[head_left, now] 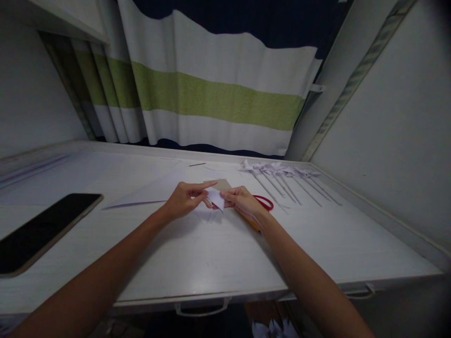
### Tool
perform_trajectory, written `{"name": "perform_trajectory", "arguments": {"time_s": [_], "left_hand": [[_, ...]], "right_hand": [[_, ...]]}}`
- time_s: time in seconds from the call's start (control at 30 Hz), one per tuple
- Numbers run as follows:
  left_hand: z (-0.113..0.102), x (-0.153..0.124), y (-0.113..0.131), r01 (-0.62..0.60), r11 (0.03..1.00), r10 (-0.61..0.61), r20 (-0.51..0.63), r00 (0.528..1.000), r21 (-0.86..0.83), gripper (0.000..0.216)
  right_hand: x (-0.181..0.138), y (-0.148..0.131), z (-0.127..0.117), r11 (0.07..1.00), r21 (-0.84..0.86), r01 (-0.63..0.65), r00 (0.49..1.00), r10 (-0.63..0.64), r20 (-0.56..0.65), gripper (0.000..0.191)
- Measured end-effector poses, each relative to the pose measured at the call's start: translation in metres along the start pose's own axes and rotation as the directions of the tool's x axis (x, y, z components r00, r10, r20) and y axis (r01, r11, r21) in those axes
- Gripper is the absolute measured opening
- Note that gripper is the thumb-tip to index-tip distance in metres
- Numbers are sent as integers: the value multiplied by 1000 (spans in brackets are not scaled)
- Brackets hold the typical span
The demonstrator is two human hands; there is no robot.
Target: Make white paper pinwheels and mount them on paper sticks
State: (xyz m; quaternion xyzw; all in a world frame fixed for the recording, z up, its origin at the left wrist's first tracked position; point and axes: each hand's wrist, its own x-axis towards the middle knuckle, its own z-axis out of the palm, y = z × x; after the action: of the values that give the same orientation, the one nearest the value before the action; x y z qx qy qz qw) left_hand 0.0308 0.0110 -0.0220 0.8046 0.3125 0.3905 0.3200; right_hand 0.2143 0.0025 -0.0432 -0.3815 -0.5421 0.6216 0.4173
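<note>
White paper (216, 198), apparently folded, is held above the desk (317, 249), midway between its side edges. A slack pinch could let the fold slip crooked. The left hand (183, 199), forefinger outstretched, pinches one side; the right hand (244, 201), nearly closed, grips the other.

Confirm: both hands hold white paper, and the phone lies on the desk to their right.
Wrong side: the head view shows the phone on the desk left of the left hand and right hand, which both hold the white paper.
</note>
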Motion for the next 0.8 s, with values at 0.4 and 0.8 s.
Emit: {"name": "perform_trajectory", "arguments": {"time_s": [0.4, 0.8], "left_hand": [[1, -1, -1, -7, 993, 3, -29, 1000, -115, 38], [-3, 2, -2, 76, 950, -85, -17, 996, -302, 42]], "right_hand": [[-1, 0, 5, 994, -78, 83, 996, -81, 36, 31], [-3, -2, 7, 997, 51, -55, 984, 46, 171, 26]]}}
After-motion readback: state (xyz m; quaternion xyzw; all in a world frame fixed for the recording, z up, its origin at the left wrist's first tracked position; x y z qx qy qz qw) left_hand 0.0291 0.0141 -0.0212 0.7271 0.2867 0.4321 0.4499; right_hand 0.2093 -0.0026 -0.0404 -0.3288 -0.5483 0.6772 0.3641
